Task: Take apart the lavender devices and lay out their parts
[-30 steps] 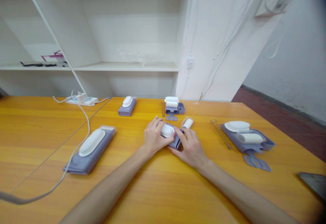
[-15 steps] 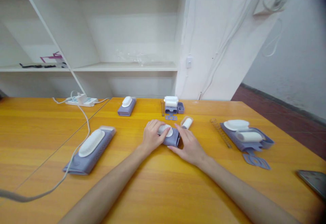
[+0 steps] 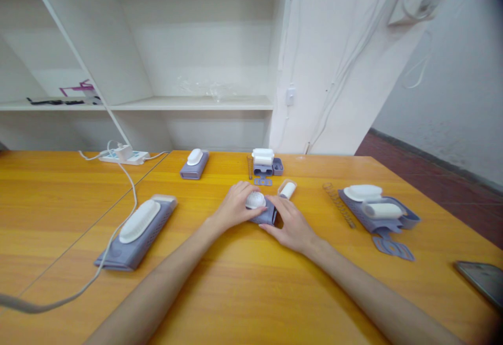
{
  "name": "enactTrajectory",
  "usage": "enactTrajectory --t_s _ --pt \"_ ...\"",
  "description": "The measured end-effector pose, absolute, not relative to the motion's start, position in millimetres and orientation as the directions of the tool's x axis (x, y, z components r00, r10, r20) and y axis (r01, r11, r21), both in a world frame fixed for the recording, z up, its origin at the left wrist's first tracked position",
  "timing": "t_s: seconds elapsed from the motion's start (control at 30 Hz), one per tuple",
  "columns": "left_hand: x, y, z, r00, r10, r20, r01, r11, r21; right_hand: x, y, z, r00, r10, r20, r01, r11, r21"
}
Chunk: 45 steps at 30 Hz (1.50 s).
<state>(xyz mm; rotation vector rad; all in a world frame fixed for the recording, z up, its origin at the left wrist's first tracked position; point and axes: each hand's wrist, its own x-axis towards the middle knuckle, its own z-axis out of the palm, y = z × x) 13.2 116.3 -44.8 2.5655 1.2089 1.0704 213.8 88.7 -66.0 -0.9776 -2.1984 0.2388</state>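
Observation:
A small purple-grey plastic case (image 3: 259, 218) with a white oval brush-like pad (image 3: 255, 200) on top sits on the wooden table in front of me. My left hand (image 3: 234, 206) wraps its left end, the thumb lying across the top below the pad. At the right end, my right hand (image 3: 291, 222) holds the case between thumb and fingers. Just behind my right fingers lies a clear cover with a white roller (image 3: 288, 190). Part of the case is hidden by both hands.
Similar cases stand at left (image 3: 137, 232) and back (image 3: 195, 164). Opened sets with rollers, springs and flat frames lie at back centre (image 3: 263, 157) and right (image 3: 361, 211). A cable (image 3: 84, 290) crosses the left side from a power strip (image 3: 124, 155). A phone (image 3: 481, 279) lies at right.
My left thumb has slid off the white pad toward the front of the case, so more of the pad shows. My right hand keeps nearly the same hold.

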Motion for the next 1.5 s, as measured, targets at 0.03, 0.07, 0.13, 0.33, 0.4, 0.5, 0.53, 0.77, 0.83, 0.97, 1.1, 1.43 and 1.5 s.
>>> enactTrajectory --t_s 0.03,0.07,0.13,0.33,0.4,0.5,0.53,0.77,0.83,0.97,1.1,1.43,1.5 --pt "10.9 117.6 -43.2 0.460 0.708 0.535 0.613 -0.689 0.385 213.8 88.7 -66.1 -0.462 0.710 0.531 0.577 0.695 -0.428" --pt "9.0 118.6 -42.1 0.475 0.708 0.523 0.599 -0.696 0.398 213.8 88.8 -66.3 -0.459 0.712 0.531 0.576 0.694 -0.432" --pt "6.7 120.0 -41.3 0.472 0.713 0.518 0.587 -0.693 0.419 214.0 89.1 -66.7 -0.456 0.714 0.531 0.572 0.693 -0.440" --pt "11.7 119.5 -46.7 0.410 0.705 0.579 0.602 -0.686 0.409 214.5 89.5 -66.6 -0.462 0.721 0.517 0.569 0.688 -0.451" --pt "13.9 119.1 -48.9 0.398 0.692 0.603 0.602 -0.693 0.397 214.7 89.5 -66.2 -0.465 0.720 0.515 0.570 0.688 -0.448" --pt "15.1 118.5 -50.7 0.385 0.675 0.629 0.600 -0.702 0.385 214.9 89.3 -65.7 -0.469 0.719 0.513 0.569 0.690 -0.448" --pt "15.0 118.2 -50.8 0.382 0.668 0.639 0.599 -0.705 0.380 215.0 89.2 -65.7 -0.467 0.719 0.515 0.568 0.690 -0.448" --pt "12.8 115.3 -47.2 0.461 0.622 0.634 0.582 -0.750 0.313 215.5 89.6 -69.0 -0.475 0.700 0.533 0.559 0.708 -0.432" --pt "13.0 115.8 -45.4 0.441 0.636 0.633 0.576 -0.742 0.344 215.8 90.3 -70.2 -0.475 0.703 0.529 0.559 0.706 -0.436" --pt "12.0 118.6 -41.0 0.422 0.665 0.616 0.591 -0.717 0.370 215.9 90.7 -69.6 -0.469 0.697 0.543 0.561 0.709 -0.426" --pt "8.8 121.0 -38.8 0.492 0.685 0.538 0.649 -0.700 0.298 214.8 89.7 -65.4 -0.472 0.697 0.540 0.555 0.711 -0.432" --pt "2.2 119.8 -30.1 0.537 0.710 0.457 0.632 -0.697 0.340 213.6 87.3 -63.7 -0.492 0.696 0.522 0.538 0.715 -0.446" --pt "2.6 117.5 -26.1 0.545 0.713 0.441 0.626 -0.696 0.351 213.5 87.3 -64.5 -0.500 0.691 0.523 0.538 0.721 -0.437"
